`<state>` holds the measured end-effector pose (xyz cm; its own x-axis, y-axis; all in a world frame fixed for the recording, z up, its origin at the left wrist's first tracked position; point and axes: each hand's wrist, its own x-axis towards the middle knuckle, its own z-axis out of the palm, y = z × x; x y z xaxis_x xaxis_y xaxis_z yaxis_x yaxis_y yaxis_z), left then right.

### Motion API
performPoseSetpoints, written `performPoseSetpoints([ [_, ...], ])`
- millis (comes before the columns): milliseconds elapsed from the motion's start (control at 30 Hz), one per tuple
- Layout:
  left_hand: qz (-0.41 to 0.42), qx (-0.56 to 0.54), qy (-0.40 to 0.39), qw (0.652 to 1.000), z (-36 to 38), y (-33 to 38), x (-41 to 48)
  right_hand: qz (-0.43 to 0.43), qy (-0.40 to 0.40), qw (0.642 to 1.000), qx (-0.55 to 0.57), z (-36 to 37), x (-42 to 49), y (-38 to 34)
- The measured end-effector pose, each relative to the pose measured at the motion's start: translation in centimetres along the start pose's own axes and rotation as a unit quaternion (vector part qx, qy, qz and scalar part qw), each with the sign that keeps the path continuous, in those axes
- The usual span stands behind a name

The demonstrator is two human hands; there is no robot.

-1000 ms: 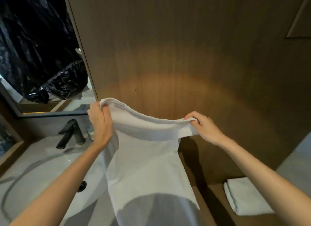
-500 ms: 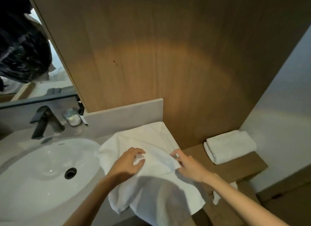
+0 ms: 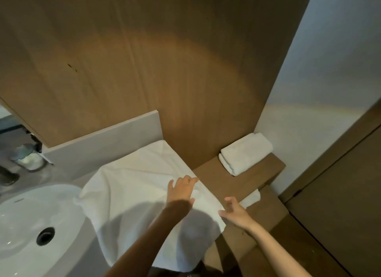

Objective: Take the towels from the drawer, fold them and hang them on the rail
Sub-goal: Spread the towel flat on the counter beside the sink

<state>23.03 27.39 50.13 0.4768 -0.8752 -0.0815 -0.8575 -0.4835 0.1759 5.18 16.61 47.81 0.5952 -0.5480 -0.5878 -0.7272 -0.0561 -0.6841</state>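
White towel (image 3: 134, 186) spread on surface (image 3: 61, 173) right of sink (image 3: 20, 225), near end draped over edge. Left hand (image 3: 181, 191) flat, pressing towel's right edge; right hand (image 3: 234, 211) open at near-right corner, gripping nothing. Probably soft, light, limp: pinch corners to fold.

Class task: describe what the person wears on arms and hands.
Nothing visible: both forearms are bare, with no sleeves, watch or bracelet in view. The left hand and right hand are ungloved. Any ring is too blurred to tell.
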Motion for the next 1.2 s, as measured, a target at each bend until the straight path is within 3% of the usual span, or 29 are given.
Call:
performPoseSetpoints([
  [167,0.073,-0.092,0.102,0.988,2.8,-3.2,-0.4,0.047,0.030,0.996,0.068,1.3,1.2,0.6],
  [267,0.007,-0.168,0.140,0.976,1.4,-3.1,-1.0,0.055,0.078,0.993,0.066,1.5,2.0,0.9],
  [367,-0.114,-0.293,0.170,0.934,-2.5,-2.1,-1.6,0.046,0.085,0.994,0.056,1.0,1.8,0.8],
  [500,-0.160,-0.348,0.217,0.898,-6.5,-1.7,-2.3,-0.032,0.113,0.992,0.039,-1.1,-0.6,-2.3],
  [667,-0.177,-0.460,0.246,0.835,-10.7,-0.8,-3.1,-0.179,0.071,0.961,0.197,-2.5,-5.1,-10.3],
  [767,-0.149,-0.448,0.234,0.850,-11.8,-0.6,-3.4,-0.235,0.039,0.943,0.231,-2.3,-6.9,-14.7],
  [967,-0.107,-0.422,0.183,0.882,-13.5,-1.0,-4.8,-0.326,-0.002,0.944,0.044,-1.6,-7.9,-17.2],
  [1100,-0.078,-0.447,0.175,0.874,-14.8,-1.3,-6.2,-0.366,0.068,0.928,-0.009,-1.1,-8.2,-17.5],
  [1200,-0.060,-0.397,0.177,0.899,-15.4,-1.6,-6.7,-0.388,0.111,0.914,-0.052,-0.6,-8.3,-17.8],
])
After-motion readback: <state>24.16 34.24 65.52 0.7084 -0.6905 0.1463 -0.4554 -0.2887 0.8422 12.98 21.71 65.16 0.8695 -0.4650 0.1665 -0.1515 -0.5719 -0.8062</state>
